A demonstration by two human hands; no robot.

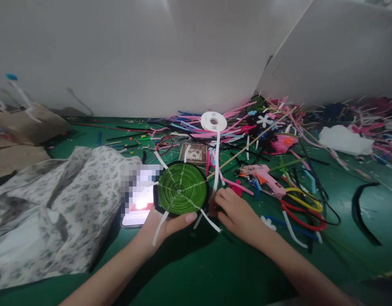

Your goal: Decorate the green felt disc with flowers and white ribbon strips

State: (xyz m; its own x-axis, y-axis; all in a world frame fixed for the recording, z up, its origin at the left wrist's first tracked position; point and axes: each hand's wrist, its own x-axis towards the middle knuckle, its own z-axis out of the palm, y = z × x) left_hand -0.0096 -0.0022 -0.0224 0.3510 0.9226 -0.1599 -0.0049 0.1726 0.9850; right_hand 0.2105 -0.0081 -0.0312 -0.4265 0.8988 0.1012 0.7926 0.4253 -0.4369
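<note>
My left hand holds a round green coiled disc from below, with the thumb on its near edge. The disc is dark-rimmed, and thin white lines run out from its centre. Short white pipe cleaner ends stick out around its edge. Beside the disc's right edge, my right hand has its fingers closed on a long white pipe cleaner that stands up toward the back. The right fingertips are partly hidden, so I cannot tell whether they also touch the disc.
A lit phone lies behind my left hand, next to patterned cloth. To the right are a pink glue gun and loose pipe cleaners. A white spool, a thin stick and more pipe cleaners lie near the grey wall.
</note>
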